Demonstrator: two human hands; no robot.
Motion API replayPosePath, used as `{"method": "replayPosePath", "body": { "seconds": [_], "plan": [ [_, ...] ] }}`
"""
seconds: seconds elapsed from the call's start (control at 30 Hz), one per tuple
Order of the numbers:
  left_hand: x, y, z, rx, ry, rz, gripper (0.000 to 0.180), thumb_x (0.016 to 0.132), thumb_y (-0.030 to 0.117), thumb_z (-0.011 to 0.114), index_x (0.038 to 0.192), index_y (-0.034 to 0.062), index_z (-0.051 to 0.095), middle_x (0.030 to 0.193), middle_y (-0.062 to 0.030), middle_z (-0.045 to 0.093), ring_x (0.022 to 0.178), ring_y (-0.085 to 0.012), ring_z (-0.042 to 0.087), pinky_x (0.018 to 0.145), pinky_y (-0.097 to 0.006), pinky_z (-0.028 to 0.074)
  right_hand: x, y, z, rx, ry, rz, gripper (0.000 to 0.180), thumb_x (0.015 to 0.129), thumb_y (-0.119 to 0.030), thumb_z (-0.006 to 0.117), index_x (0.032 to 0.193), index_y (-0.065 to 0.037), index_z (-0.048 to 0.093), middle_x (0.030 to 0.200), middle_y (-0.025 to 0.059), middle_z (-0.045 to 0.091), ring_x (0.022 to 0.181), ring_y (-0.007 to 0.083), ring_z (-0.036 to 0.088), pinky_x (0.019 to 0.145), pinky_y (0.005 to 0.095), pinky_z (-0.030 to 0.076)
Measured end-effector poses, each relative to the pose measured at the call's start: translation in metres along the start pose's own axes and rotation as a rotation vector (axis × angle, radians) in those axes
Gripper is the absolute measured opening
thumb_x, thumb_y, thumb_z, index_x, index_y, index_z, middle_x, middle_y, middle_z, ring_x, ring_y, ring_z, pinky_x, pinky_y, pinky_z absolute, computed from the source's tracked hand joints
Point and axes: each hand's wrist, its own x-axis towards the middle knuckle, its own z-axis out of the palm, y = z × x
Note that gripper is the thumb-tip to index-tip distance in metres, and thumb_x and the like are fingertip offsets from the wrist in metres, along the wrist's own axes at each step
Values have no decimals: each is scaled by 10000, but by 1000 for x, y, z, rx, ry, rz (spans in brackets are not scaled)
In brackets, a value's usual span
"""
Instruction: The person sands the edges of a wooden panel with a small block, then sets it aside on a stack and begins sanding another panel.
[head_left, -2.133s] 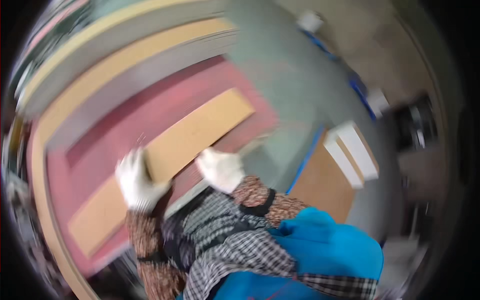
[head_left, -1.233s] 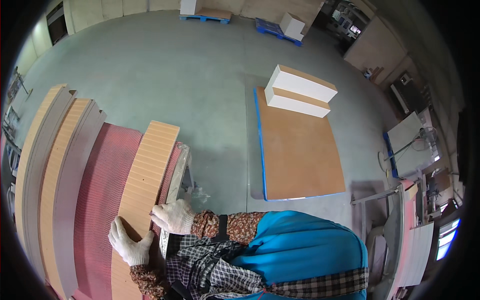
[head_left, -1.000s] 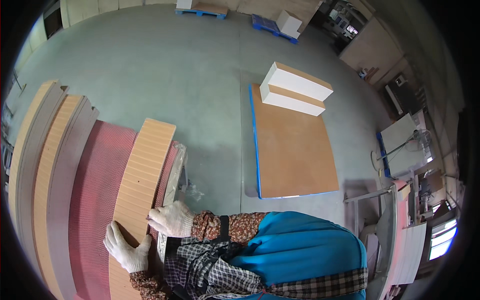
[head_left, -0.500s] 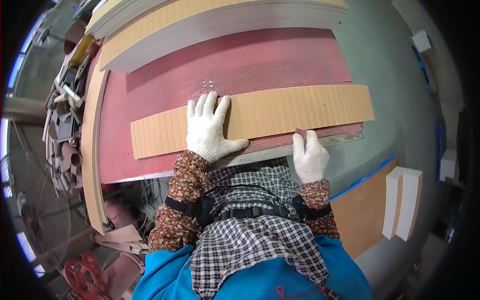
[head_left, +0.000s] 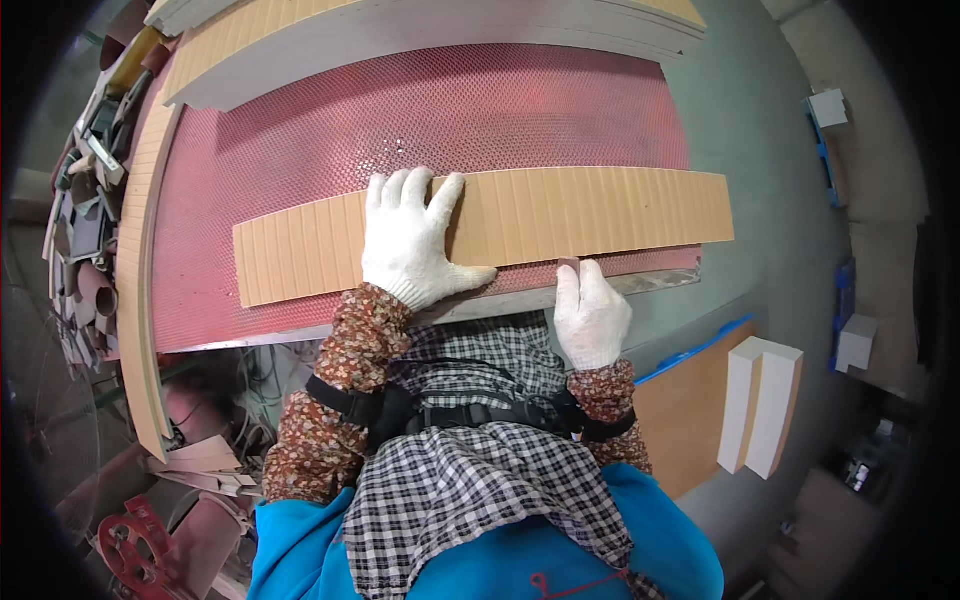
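A long board with a tan, wood-grain face lies flat across the red, bumpy-surfaced table. My left hand, in a white knit glove, presses on the board left of its middle with fingers spread and the thumb out past the near edge. At that near edge, right of the middle, my gloved right hand pinches a small reddish-brown piece of sandpaper. The sandpaper sits against the edge; most of it is hidden by the fingers.
Stacked boards stand along the table's far side, and more strips line its left side. Beyond them is a heap of tubes and offcuts. White-edged pieces rest on a brown panel at the lower right.
My right hand has slid slightly left along the board's near edge with the sandpaper. My left hand stays spread on the board. The whole view has shifted a little.
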Motion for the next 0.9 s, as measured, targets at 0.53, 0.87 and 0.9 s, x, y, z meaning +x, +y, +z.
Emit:
{"method": "replayPosePath", "body": {
  "seconds": [0.53,0.87,0.9],
  "plan": [
    [2,-1,4,-24,30,27,995,614,597,850,1388,46,555,1328,-198,537,1310,-376,474,1160,-592,289,29,9,-18,-280,-103,-182,190,1024,-286,590,979,-113,657,742,114,678,644,307,710,565,445,554],
    [3,0,5,-40,63,35,952,617,579,850,1354,48,566,1291,-195,552,1284,-374,491,1135,-566,311,138,-3,7,-337,-247,1,363,1042,-377,505,1088,-69,692,869,234,738,842,444,726,791,548,561],
    [4,1,6,-45,66,37,952,617,579,850,1354,48,566,1291,-195,552,1284,-374,491,1135,-566,311,147,1,10,-334,-243,-19,378,1045,-389,495,1112,-70,687,899,238,741,867,443,727,814,549,559]
  ]
}}
